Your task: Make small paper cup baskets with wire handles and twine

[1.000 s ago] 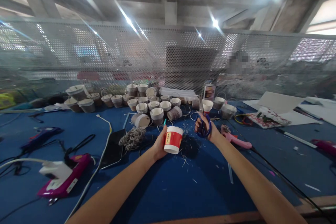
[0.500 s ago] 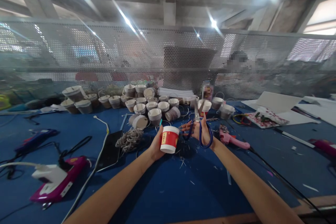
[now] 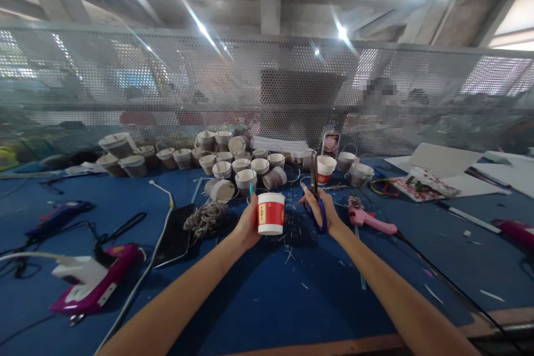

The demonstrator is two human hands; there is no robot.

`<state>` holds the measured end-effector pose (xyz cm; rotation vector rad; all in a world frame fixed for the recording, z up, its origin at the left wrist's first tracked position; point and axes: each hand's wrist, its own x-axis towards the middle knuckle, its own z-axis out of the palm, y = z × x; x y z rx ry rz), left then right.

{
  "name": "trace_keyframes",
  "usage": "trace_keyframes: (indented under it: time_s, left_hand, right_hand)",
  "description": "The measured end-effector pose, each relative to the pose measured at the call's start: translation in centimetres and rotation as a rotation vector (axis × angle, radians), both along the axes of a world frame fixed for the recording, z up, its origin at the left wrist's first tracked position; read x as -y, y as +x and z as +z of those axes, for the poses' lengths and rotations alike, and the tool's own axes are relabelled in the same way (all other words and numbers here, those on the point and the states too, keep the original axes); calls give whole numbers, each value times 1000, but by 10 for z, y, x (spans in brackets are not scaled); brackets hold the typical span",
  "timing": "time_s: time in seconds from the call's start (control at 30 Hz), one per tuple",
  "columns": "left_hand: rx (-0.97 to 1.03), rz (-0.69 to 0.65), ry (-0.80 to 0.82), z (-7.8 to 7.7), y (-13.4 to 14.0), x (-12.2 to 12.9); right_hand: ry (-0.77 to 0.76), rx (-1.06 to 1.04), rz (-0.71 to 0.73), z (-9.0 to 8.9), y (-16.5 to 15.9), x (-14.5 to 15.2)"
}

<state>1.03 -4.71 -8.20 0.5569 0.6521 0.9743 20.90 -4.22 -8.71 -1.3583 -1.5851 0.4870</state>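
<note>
**Characters on a cup, none of them legible**

The paper cup (image 3: 273, 225) in the left hand (image 3: 248, 223) carries the plainest print. Its red band (image 3: 274, 213) has a cream panel (image 3: 262, 213) on the side nearer that hand's thumb, with small dark characters stacked in a column, too tiny to read. Above and right of the panel, near the band's upper edge, sits one small pale mark, also unreadable. Just beyond the right hand (image 3: 324, 210), a second cup (image 3: 326, 165) shows a similar red band with a yellowish patch; whether it bears characters cannot be told. No word, brand or number can be read anywhere.
</note>
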Motion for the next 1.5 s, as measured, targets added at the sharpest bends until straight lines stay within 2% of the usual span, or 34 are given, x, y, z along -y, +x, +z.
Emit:
trace_keyframes:
  time_s: [0.07, 0.17, 0.3, 0.43, 0.57, 0.67, 0.73, 0.87, 0.93, 1.0, 1.17, 1.23, 1.37, 1.5]
  left_hand:
    - [-24, 20, -17, 1, 0, -1]
    - [-87, 69, -62, 1, 1, -2]
    - [-88, 102, -68, 2, 6, 0]
    - [-89, 137, -6, 0, 10, 4]
    - [-123, 102, 25, -5, 14, 8]
    - [-156, 142, 34, -7, 18, 10]
    - [-172, 211, 31, -8, 20, 9]
    - [-218, 439, 40, -12, 22, 7]
    - [-230, 485, 67, -15, 25, 9]
    - [-236, 434, 103, -17, 30, 16]
    - [-272, 160, 283, -16, 38, 34]
    - [-306, 155, 326, -16, 36, 32]
    - [-329, 239, 329, -18, 25, 17]
    - [-275, 146, 314, -17, 9, 4]
  right_hand:
    - [49, 213, -80, 3, -2, 3]
    - [33, 438, -111, 5, -4, 6]
    - [-39, 625, -67, 2, -6, 7]
    - [-141, 746, -57, 3, -9, 8]
    - [-186, 754, -78, 5, -13, 11]
    - [-230, 709, -98, 2, -18, 12]
    - [-248, 656, -132, -1, -21, 12]
    - [-244, 510, -230, -5, -27, 14]
    - [-251, 479, -248, -5, -32, 15]
    - [-269, 471, -245, -5, -36, 18]
    - [-302, 439, -264, -2, -37, 18]
    - [-280, 456, -257, -1, -32, 16]
    - [-154, 616, -246, 1, -14, 9]
    - [-2, 778, -243, 0, 6, 1]
